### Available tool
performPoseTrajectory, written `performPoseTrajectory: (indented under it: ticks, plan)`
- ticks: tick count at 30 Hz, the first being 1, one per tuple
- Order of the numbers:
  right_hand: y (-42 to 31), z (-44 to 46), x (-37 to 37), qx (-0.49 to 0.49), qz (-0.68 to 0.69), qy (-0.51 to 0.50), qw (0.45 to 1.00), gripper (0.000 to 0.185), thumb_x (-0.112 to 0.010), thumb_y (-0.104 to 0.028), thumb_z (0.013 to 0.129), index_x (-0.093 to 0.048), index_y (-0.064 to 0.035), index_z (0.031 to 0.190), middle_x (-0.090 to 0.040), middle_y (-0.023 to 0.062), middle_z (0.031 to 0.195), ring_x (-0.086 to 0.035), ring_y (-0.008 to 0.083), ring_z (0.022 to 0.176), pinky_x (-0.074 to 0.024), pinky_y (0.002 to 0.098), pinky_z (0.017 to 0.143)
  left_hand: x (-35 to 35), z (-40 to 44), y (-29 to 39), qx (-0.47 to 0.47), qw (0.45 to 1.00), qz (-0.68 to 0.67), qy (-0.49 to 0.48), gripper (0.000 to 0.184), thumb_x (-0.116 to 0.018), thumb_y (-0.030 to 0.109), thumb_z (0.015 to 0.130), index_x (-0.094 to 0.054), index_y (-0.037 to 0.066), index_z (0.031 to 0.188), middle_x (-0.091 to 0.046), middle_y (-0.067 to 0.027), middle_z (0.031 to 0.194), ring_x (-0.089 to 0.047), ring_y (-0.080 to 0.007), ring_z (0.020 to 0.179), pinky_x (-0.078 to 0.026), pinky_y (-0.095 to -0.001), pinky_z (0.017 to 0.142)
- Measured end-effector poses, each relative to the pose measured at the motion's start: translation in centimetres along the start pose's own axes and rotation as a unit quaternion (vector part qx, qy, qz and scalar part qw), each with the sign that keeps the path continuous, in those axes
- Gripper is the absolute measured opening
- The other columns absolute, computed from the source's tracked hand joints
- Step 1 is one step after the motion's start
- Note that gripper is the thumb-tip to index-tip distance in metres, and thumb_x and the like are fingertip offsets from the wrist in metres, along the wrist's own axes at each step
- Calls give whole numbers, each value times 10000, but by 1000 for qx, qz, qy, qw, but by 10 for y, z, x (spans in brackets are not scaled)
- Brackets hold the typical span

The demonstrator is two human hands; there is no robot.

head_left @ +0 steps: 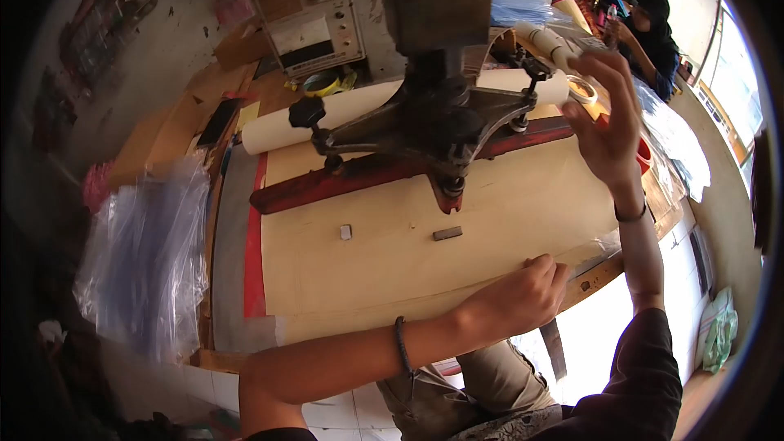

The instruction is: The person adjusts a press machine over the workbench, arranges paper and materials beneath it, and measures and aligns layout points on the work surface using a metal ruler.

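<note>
My left hand [523,294] is curled closed, low over the near edge of a cream sheet [359,269] on the work table; whether it pinches anything is hidden. My right hand [608,118] is raised at the right of a dark metal press head [445,114], fingers stretched and apart, holding nothing I can see. Below the press head's arms, a long dark red bar [343,180] lies across the sheet. A small whitish block [345,232] and a small dark grey block [447,233] rest on the sheet.
Clear plastic sheets [147,261] are piled at the left. A control box [314,12] stands behind, near a cream roll [278,128] and a yellow tape roll [321,83]. A red container [643,155] sits beyond my right wrist. Another person [653,33] is at the far right.
</note>
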State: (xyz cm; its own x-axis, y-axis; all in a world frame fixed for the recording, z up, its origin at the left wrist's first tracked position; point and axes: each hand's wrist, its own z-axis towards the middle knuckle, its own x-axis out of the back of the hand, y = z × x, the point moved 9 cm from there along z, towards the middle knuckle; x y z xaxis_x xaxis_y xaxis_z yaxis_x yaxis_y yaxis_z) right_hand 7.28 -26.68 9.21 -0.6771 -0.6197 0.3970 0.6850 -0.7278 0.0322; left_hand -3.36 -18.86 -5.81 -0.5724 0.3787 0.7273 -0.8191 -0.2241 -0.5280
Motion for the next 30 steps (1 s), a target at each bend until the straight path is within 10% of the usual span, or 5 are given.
performPoseTrajectory:
  ticks: [4,13,30]
  plan:
    - [-95,-10,-43,144,239,-222,934,200,-764,-221,864,-715,-68,983,-673,52,827,-608,233,685,-456,374,609,-2,-3,3,12,999,49,2,179,-616,231,851,-718,84,849,-611,-37,832,-587,-191,823,-458,-321,795]
    - [-87,-79,-125,-103,225,-538,806,327,-705,-261,921,-716,-31,1153,-674,144,679,-681,323,683,-540,392,641,-6,-2,7,8,1000,3,0,214,-643,222,800,-744,52,882,-609,-58,888,-577,-177,761,-462,-336,750]
    - [-84,-98,-136,30,132,-405,904,210,-663,-224,931,-676,-105,1103,-576,80,523,-592,286,444,-514,411,466,-2,0,7,-1,1000,6,11,110,-646,198,736,-609,119,668,-444,22,711,-415,-112,632,-320,-287,598]
